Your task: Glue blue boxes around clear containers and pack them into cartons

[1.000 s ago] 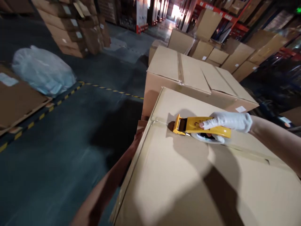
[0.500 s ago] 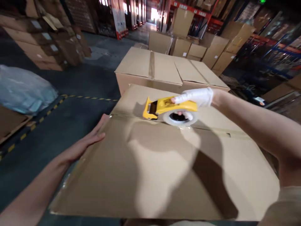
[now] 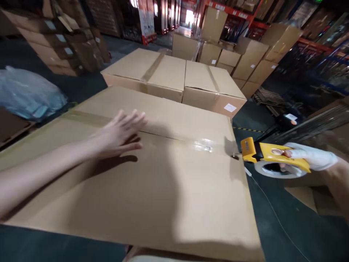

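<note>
A large cardboard box (image 3: 207, 196) fills the foreground, its top flaps meeting along a seam. Clear tape (image 3: 204, 145) shines on the right part of that seam, and a tan strip lies on the left part. My left hand (image 3: 122, 133) is over the seam left of centre, bare, with fingers stretched out; whether it touches the cardboard I cannot tell. My right hand (image 3: 297, 156), in a white glove with bare fingertips, grips a yellow tape dispenser (image 3: 272, 151) with a roll in it. The dispenser's front end is at the box's right edge.
Two closed boxes (image 3: 163, 71) stand right behind the large one. More cartons (image 3: 209, 54) and red racking (image 3: 234, 12) rise farther back. A plastic-wrapped bundle (image 3: 29, 92) is at left, wooden pallets (image 3: 268, 98) at right. A thin white cord (image 3: 275, 211) crosses the floor.
My right hand has carried the tape dispenser from mid-seam to the box's right edge. My left hand has left the box's left side and come over the top. The view has shifted.
</note>
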Tool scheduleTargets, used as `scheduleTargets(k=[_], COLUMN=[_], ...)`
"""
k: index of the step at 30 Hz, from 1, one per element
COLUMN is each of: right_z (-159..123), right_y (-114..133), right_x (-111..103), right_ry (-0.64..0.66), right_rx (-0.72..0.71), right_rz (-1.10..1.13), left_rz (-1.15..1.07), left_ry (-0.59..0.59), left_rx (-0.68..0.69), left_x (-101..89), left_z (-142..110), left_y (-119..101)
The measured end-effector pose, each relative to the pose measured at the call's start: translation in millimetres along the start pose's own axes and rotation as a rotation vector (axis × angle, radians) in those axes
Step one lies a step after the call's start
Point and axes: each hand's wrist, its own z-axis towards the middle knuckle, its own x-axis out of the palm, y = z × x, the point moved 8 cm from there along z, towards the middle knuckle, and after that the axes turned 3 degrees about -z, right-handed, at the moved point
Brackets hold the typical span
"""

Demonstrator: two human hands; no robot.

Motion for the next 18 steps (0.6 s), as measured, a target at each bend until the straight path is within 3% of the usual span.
scheduleTargets(k=[1,3,5,9,13,16,18], right_z=[4,14,25,38,42,44,47], right_y=[-6,-9,-10,-17,-29,-31,-32], right_x=[1,-3,-4,21,37,44,47], right_ry=[0.092,0.140,0.124,0.229,0.204,0.233,0.262], right_rx=[0.040,0.080,0.080,0.060,0.060,0.045,0.029], right_rz=[0.077,0.153,0.183,0.220,0.294,0.330,0.334], left_rz=[0.014,0.023,0.008,-0.069,-0.093,-0.030,0.007], left_ry=[0.017,0.025,0.044,0.109,0.145,0.160,0.146], left_rx=[0.056,0.096,0.068,-0.036,-0.082,-0.058,0.016], left_x=[9.2,22.4,32.8,51.6,53.7,43.8,41.2], left_z=[10,20,22,13,8,27,53], left_y=[-26,-54,-59,-43,-37,-60,-98])
